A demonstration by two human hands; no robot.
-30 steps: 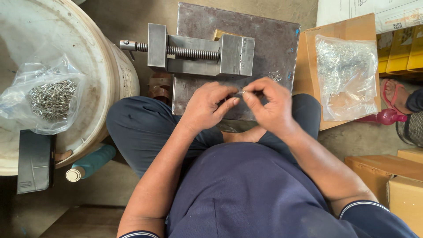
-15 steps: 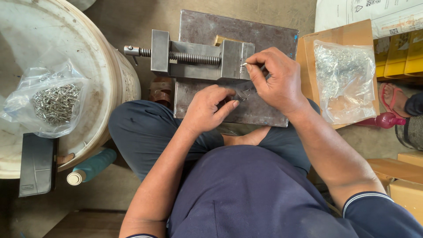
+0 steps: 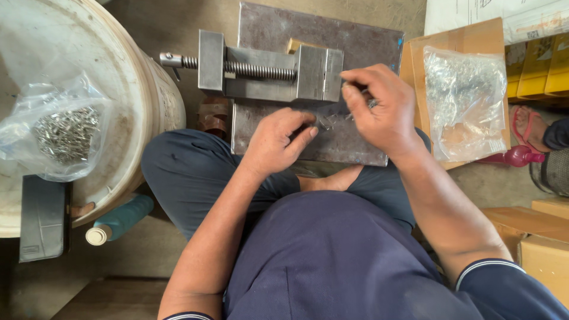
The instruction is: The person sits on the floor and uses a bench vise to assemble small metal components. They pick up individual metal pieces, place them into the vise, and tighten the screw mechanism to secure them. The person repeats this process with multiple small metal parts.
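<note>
Head view: a seated person in dark blue clothes worked over a grey steel plate (image 3: pixel 355 142) at the centre of the frame.
Left hand: the left hand (image 3: pixel 278 139) lay on the plate's lower part, fingers curled inward; whether it held anything could not be told.
Right hand: the right hand (image 3: pixel 379 109) was pinched on a small shiny metal part (image 3: pixel 372 103), just beside the right end of the vise.
Change: a second before, both hands met over the plate's lower edge; since then the right hand had risen to the vise, while the left had stayed low.
Meaning: judging from that, the small part was being brought to the vise.
Vise: the grey steel screw vise (image 3: pixel 267 68) sat across the plate's upper edge, its threaded screw pointing left.
Left of frame: a clear plastic bag of small metal pieces (image 3: pixel 65 133) rested on a white round drum (image 3: pixel 142 89).
Right of frame: another clear bag of shiny parts (image 3: pixel 465 101) lay in a brown cardboard box (image 3: pixel 415 59).
</note>
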